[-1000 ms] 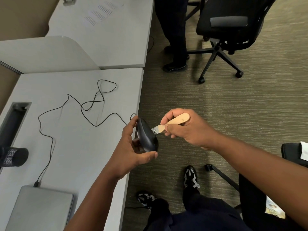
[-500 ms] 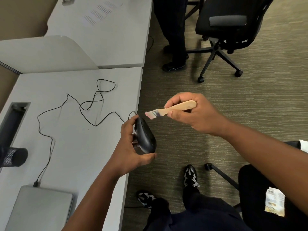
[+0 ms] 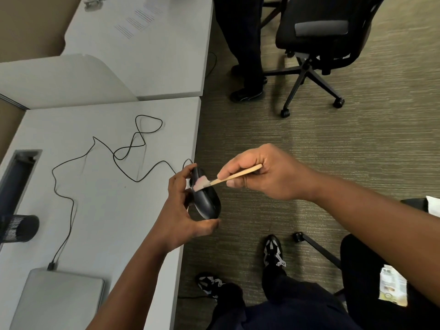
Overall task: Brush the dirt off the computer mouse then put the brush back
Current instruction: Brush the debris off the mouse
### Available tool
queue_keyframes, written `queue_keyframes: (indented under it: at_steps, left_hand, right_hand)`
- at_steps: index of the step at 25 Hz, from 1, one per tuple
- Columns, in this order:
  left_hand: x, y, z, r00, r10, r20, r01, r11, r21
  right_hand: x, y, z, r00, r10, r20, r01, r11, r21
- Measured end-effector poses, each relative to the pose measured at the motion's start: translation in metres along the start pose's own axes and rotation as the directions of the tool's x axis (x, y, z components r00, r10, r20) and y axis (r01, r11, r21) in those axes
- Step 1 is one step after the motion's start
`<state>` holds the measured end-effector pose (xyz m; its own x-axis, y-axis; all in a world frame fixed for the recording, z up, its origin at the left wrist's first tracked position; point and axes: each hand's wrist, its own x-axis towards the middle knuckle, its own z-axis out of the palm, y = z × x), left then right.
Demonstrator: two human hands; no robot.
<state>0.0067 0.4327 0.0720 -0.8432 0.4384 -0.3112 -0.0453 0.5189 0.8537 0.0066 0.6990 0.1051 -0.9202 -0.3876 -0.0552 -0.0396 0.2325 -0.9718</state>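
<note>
The mouse is sitting in my left hand, my fingers curling around it just past the edge of the desk, its cable trailing back across the top. My right hand is pinching the wooden brush, its bristles touching the front of the mouse.

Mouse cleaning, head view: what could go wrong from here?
1. The mouse is held by the left hand past the desk edge, over carpet; a slipped grip would likely drop it, checked only by its cable.
2. That cable loops loosely to the laptop; a tug could strain the plug.
3. The right hand pinches the brush lightly; a hard stroke might flick it away.
</note>
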Motion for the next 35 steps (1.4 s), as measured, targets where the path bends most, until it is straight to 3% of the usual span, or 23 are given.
queue_keyframes:
  at_steps: [6,8,10,13,15,19,24,35]
  left_hand:
    - [0.002,-0.003,0.000,0.999,0.011,-0.030,-0.010,0.999,0.051]
    - [0.003,-0.003,-0.001,0.999,0.010,-0.041,-0.007,0.997,0.081]
    - [0.003,-0.004,-0.003,0.999,0.017,-0.040,-0.012,0.993,0.115]
    - [0.004,-0.003,-0.004,0.999,0.033,-0.025,-0.029,0.987,0.156]
    - [0.005,0.000,-0.003,0.999,0.041,-0.016,-0.037,0.987,0.158]
    - [0.004,0.002,-0.001,0.999,0.043,-0.016,-0.040,0.987,0.155]
    - [0.004,-0.002,-0.002,0.999,0.009,-0.040,-0.003,0.986,0.166]
    - [0.003,-0.005,0.001,0.994,-0.003,-0.109,0.023,0.984,0.176]
  right_hand:
    - [-0.007,-0.003,-0.017,0.985,0.046,0.167,-0.049,0.999,0.013]
    - [-0.009,-0.002,-0.028,0.985,0.067,0.161,-0.063,0.998,-0.030]
    - [-0.008,0.002,-0.035,0.996,0.090,0.018,-0.090,0.996,-0.020]
    - [0.001,0.002,-0.024,0.970,0.121,-0.213,-0.081,0.979,0.185]
    - [0.011,-0.001,-0.007,0.948,0.128,-0.290,-0.058,0.969,0.238]
    - [0.021,0.001,0.019,0.922,0.075,-0.381,-0.009,0.985,0.171]
    - [0.015,-0.005,0.024,0.951,0.015,-0.308,-0.017,1.000,-0.004]
    - [-0.002,-0.009,0.013,0.987,0.129,-0.092,-0.128,0.992,0.013]
